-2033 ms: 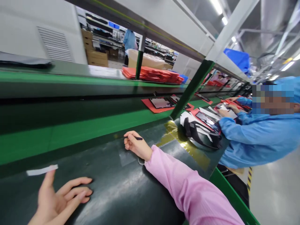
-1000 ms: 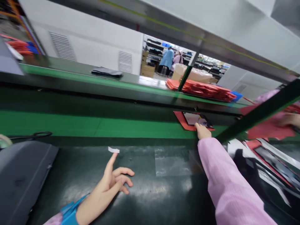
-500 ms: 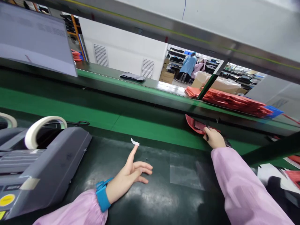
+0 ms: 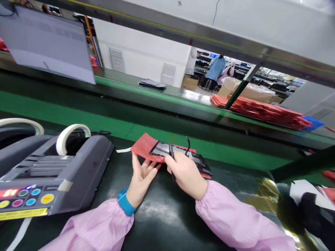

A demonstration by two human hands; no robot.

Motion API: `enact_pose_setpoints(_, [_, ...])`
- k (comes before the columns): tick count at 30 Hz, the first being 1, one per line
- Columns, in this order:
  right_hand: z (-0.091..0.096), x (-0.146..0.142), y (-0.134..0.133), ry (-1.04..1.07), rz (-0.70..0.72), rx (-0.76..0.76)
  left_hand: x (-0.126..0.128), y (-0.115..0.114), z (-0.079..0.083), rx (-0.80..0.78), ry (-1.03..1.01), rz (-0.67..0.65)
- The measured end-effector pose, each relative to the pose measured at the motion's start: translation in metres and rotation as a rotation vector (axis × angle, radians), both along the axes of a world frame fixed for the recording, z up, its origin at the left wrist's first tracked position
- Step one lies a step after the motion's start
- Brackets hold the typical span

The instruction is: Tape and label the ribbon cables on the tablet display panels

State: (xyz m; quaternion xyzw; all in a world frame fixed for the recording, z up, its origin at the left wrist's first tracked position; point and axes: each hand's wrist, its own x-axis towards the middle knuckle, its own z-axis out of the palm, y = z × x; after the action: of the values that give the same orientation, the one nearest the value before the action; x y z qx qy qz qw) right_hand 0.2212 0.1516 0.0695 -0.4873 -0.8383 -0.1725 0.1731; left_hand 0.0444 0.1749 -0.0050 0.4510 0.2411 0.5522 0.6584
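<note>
A red bubble-wrap piece [image 4: 145,143] is held over the dark bench, with a flat black-and-silver part [image 4: 163,149] lying along it. From the part a short black cable [image 4: 187,144] sticks up. My right hand [image 4: 184,170] is closed at its lower edge, gripping the wrap and a pair of dark tweezers [image 4: 171,150] whose tips point up. Beneath the wrap's left end, my left hand [image 4: 142,179] touches it with fingers spread. A white tape strip [image 4: 123,150] juts out left of the wrap, near my left fingertips.
A grey tape dispenser [image 4: 86,167] with a cream tape roll [image 4: 62,143] stands left, another beside it. Red bubble-wrap pieces [image 4: 269,111] are stacked on the back shelf by a green post [image 4: 237,93]. Black material [image 4: 311,212] lies right. People [image 4: 216,68] are in the background.
My right hand has brought the red wrap and part from the right over to my left hand. The tape strip on my left fingertip is now at the wrap's left end.
</note>
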Motion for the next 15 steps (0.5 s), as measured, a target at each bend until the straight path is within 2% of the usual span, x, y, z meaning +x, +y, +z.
enact_pose_setpoints(4, [-0.016, -0.019, -0.001, 0.031, 0.006, -0.098, 0.001, -0.001, 0.004, 0.012, 0.001, 0.103])
enact_pose_setpoints(8, [-0.025, -0.017, -0.008, 0.153, 0.112, -0.174, 0.004, 0.017, -0.002, -0.073, 0.004, 0.218])
enact_pose_setpoints(10, [-0.017, -0.005, -0.019, 0.283, 0.161, -0.127, 0.004, 0.031, -0.007, -0.084, -0.014, 0.273])
enact_pose_setpoints(12, [-0.001, 0.013, -0.03, 0.454, 0.146, -0.051, 0.004, 0.044, -0.011, -0.085, -0.024, 0.295])
enact_pose_setpoints(15, [0.023, 0.048, -0.035, 0.687, -0.023, -0.016, 0.003, 0.053, -0.014, -0.103, -0.038, 0.291])
